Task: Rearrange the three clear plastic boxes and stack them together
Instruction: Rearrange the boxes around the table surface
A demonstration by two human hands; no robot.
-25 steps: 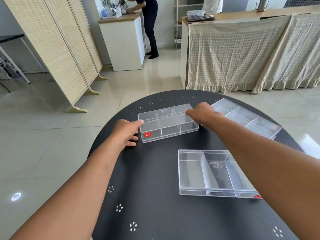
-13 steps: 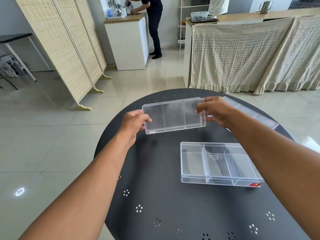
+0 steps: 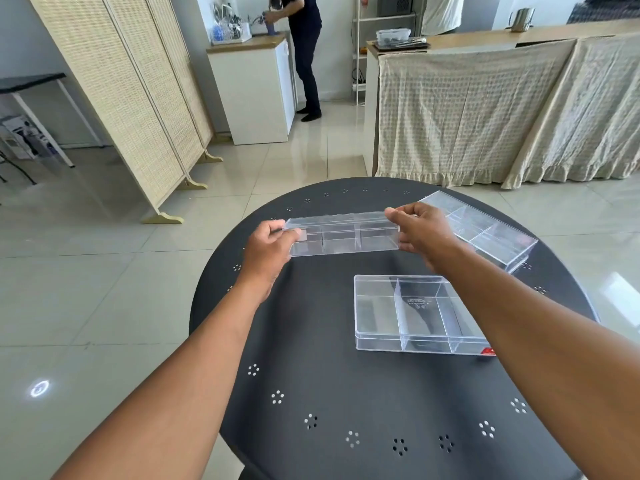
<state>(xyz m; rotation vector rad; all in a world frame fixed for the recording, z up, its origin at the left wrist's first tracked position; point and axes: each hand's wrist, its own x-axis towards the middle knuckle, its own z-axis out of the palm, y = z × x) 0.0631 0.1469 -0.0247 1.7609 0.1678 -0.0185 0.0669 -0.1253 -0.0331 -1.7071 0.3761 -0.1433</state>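
Pale floor tiles, a folding woven screen (image 3: 114, 95) and a cloth-draped counter (image 3: 502, 109) surround a round black table (image 3: 346, 393) patterned with small clusters of holes.

Left of the grip, only bare tabletop and the table's edge are seen. The left hand (image 3: 268, 252) is closed on the left short end of the held box (image 3: 343, 233), thumb on top and fingers wrapped below. That clear, divided box is carried in the air above the far part of the table, roughly level and turned so that its long side faces the camera. Its right short end is pinched by the right hand (image 3: 420, 232), thumb over the top edge, fingers under.

Below and to the right of the grip, nearer the person, the near box (image 3: 415, 315) lies flat on the table, partly hidden by the right forearm. Just behind the right hand, farther right, the far box (image 3: 485, 230) rests at an angle, close to the table's far right edge; whether the hand touches it cannot be told.

Risk is judged to lie chiefly in the smooth plastic: with the box held only by its two ends, a slackened pinch could let one end drop and the box could fall onto the table or floor. If it is lowered askew onto the near box, the rims may fail to seat and the upper box could slide off. The far box could also be nudged off the edge by the right wrist or elbow. Whether the lids are latched cannot be seen.
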